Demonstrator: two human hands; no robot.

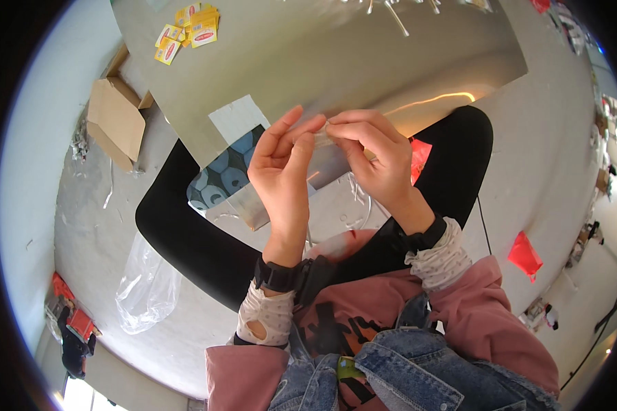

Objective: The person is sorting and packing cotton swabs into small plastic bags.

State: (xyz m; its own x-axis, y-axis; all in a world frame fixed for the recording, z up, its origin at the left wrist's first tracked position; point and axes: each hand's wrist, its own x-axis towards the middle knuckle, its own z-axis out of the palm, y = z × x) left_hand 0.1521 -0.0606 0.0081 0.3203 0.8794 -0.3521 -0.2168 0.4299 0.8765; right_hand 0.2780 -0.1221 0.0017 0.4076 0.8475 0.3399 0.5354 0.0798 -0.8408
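Observation:
My left hand point(284, 168) and my right hand point(373, 147) meet over the near edge of a shiny board point(274, 61). The left thumb and index finger pinch together, with the other fingers loosely raised. Thumb and forefinger of the right hand are pressed together at the same spot. A small pale, thin thing point(322, 140) shows between the two sets of fingertips; it is too small and too covered to name. Below the left hand lie a white sheet point(237, 118) and a blue-grey pad with a round pattern point(219, 175).
Several yellow packets point(192, 29) lie at the board's far left; thin white sticks point(397, 19) lie at its far edge. On the floor are an open cardboard box point(114, 123), a clear plastic bag point(147, 288) and a red piece point(525, 256). My bent legs flank the board.

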